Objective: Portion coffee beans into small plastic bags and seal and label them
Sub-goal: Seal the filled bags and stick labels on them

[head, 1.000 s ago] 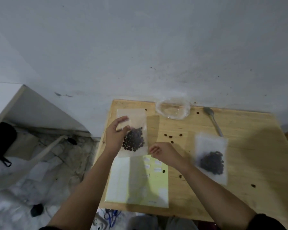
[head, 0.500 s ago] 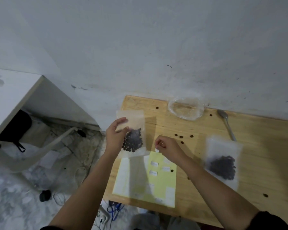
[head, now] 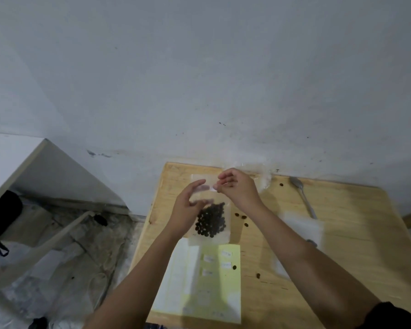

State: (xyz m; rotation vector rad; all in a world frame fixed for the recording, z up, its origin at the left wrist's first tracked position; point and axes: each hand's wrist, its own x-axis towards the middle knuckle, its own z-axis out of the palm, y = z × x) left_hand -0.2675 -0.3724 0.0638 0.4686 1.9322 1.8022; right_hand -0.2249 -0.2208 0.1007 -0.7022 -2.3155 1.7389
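Both forearms reach forward over the worktop (head: 342, 233). The left hand (head: 188, 210) loosely curls around a clear bag of coffee beans (head: 211, 219); the right hand (head: 237, 188) pinches a small white label (head: 212, 187) at the bag's top. Writing on the yellow sticker sheet (head: 214, 281) is illegible

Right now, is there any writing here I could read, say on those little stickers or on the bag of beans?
None can be read.
Stickers on the yellow sheet: faint marks, too small and blurred.
Sticker pinched in the right hand: too blurred.
Bag at the left hand: no print shows.
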